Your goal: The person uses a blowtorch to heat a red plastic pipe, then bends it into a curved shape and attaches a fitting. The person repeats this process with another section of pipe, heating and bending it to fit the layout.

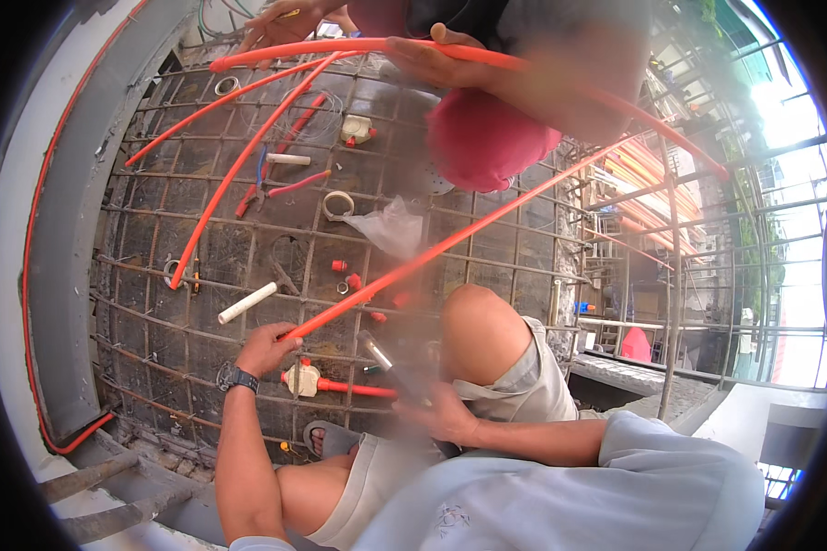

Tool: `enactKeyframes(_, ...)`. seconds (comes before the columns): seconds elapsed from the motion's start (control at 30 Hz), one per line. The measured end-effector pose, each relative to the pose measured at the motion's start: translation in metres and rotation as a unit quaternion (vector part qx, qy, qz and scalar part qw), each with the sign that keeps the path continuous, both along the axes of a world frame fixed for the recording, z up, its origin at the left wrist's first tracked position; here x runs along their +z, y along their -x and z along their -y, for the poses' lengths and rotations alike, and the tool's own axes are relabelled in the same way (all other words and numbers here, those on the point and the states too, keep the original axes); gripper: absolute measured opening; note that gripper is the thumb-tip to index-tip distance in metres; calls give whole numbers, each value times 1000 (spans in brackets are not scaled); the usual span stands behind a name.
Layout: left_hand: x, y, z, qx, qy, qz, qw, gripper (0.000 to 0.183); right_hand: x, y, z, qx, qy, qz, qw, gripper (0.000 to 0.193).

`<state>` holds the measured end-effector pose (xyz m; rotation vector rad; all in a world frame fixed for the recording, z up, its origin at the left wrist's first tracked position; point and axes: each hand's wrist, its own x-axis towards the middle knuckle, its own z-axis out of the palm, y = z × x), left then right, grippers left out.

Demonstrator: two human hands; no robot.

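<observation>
My left hand [268, 350], with a dark watch on its wrist, is closed round the near end of a long orange conduit pipe [487, 228]. The pipe slants up to the far right above the rebar grid. My right hand [443, 415] is closed on a long tool with a silvery end [377, 351]; a blurred patch hides its exact kind. Beneath my left hand sits a cream junction box [303, 378] with red fittings. An orange pipe stub [356, 389] runs from it toward my right hand. Small red couplings [355, 281] lie just beyond.
A co-worker in a pink hat [489, 138] holds another orange pipe [322, 48] across the far side. Rebar grid [248, 234] covers the floor. On it lie a white-handled hammer [248, 303], tape rolls [337, 205], a plastic bag [390, 228] and another junction box [356, 129].
</observation>
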<state>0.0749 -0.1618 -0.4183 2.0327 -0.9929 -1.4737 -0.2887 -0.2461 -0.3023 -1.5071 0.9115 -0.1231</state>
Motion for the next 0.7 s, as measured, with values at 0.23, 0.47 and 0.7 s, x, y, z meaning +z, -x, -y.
enactKeyframes(0.23, 57, 29, 4, 22, -50, 75, 996, 44, 101, 21, 24, 43, 11, -70, 997, 38)
enactKeyframes(0.47, 97, 52, -9, -14, -46, 94, 994, 39, 179, 51, 32, 111, -56, -136, 983, 40)
enactKeyframes(0.7, 128, 64, -9, -15, -37, 111, 993, 33, 224, 79, 14, 105, 46, -157, 981, 32)
